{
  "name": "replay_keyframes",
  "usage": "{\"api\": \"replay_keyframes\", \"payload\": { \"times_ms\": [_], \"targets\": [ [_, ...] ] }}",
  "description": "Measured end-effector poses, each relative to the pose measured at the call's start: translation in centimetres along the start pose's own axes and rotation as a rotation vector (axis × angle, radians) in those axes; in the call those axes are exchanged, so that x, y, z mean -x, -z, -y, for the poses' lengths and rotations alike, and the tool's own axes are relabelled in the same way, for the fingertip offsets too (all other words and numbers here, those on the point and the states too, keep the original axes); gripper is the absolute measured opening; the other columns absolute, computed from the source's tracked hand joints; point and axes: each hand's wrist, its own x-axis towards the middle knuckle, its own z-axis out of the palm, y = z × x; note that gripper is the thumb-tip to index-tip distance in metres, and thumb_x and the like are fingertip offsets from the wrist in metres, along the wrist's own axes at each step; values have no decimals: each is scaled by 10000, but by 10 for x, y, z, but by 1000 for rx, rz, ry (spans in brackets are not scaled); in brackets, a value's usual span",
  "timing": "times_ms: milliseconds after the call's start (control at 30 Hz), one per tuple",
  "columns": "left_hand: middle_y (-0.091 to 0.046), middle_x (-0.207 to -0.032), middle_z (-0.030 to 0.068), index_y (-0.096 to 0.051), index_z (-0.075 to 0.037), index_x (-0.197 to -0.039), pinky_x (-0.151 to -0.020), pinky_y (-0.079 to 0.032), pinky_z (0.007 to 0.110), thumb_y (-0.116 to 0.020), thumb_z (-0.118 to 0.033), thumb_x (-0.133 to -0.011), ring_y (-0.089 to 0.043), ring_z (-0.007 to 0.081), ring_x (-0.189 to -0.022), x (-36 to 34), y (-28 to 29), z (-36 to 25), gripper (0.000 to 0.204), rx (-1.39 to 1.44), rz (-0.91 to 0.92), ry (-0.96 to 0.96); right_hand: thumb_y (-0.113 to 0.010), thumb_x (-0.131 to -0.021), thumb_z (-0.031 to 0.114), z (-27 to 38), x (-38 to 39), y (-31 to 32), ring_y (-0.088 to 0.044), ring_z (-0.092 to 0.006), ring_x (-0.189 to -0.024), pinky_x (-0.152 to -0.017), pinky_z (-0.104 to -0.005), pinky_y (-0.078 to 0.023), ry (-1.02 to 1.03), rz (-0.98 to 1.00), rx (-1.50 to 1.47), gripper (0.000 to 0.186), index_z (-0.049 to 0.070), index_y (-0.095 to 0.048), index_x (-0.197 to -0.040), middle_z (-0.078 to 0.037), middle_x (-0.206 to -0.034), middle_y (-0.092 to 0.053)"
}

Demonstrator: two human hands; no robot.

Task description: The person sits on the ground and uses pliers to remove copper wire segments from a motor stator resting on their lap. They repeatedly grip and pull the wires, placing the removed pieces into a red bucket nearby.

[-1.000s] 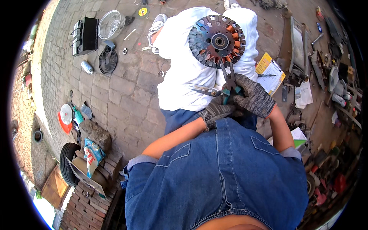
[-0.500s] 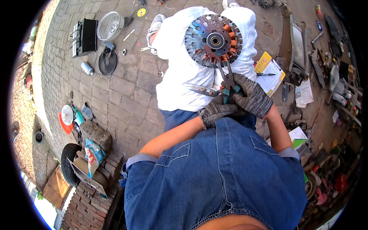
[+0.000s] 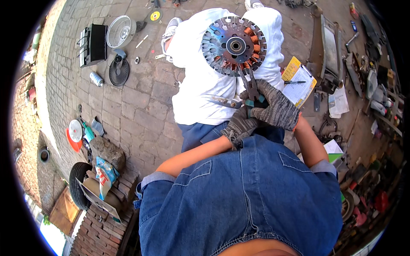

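A round slotted motor stator (image 3: 220, 49) rests upon the white cloth (image 3: 194, 85) covering my legs. Copper windings (image 3: 255, 39) fill slots along its right and lower side; slots on the left are bare. My right hand (image 3: 273, 106), in a grey knit glove, is closed around the teal-handled pliers (image 3: 252, 91), whose jaws meet the stator's lower rim. Just below it, my gloved left hand (image 3: 240, 129) is closed at the handle ends, its fingertips partly hidden. A bladed tool like shears (image 3: 222, 101) lies on the cloth beside the pliers, its handle end hidden.
Right of my knees lies a yellow clipboard (image 3: 299, 83) with paper and a pen (image 3: 294, 82). On the paving at left are a black box (image 3: 93, 45), a white fan guard (image 3: 121, 32), a dark fan (image 3: 118, 71) and a spray can (image 3: 96, 79). Scrap parts (image 3: 376, 91) crowd the right.
The stator and pliers appear slightly further left, along with the whole scene. My right hand has turned a little over the handles, and my left hand has shifted slightly. The pliers stay at the rim.
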Motion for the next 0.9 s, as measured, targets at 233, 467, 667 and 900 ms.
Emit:
{"api": "replay_keyframes", "payload": {
  "times_ms": [233, 467, 667, 900],
  "targets": [
    [-607, -1090, 136, -556, -67, -1167, -910, -434, 444, -513, -242, -889, -564, 324, -1029, -2, -1, 20, 331, -965, 14, -312, -822, -609, 425, 35, -8, -20, -624, -311, -969, -852, -392, -491, -269, -34, -1, 812, 8, -453, -1202, -188, -1029, -615],
    [-503, -1282, 170, -426, -59, -1319, -1019, -388, 410, -511, -272, -908, -494, 281, -1190, -7, -3, 5, 470, -920, -13, -274, -819, -652, 296, 34, -12, -32, -632, -222, -789, -742, -348, -510, -314, -179, 54, 595, 34, -507, -1087, -94, -848, -632],
    [-474, -1319, 140, -396, -49, -1343, -1052, -368, 364, -543, -264, -933, -487, 248, -1211, -3, -5, -15, 486, -23, 108, 93, -744, -712, 270, 39, -12, -33, -652, -322, -793, -719, -416, -508, -282, -262, 72, 474, 54, -508, -1062, -145, -816, -647],
    [-448, -1350, 125, -343, -62, -1388, -1042, -383, 327, -568, -208, -927, -460, 199, -1233, -15, 7, 13, 534, -221, 283, 86, -714, -743, 234, 33, -13, -41, -653, -336, -758, -685, -422, -509, -242, -334, 53, 402, 55, -516, -1043, -152, -799, -646]
  ]
}}
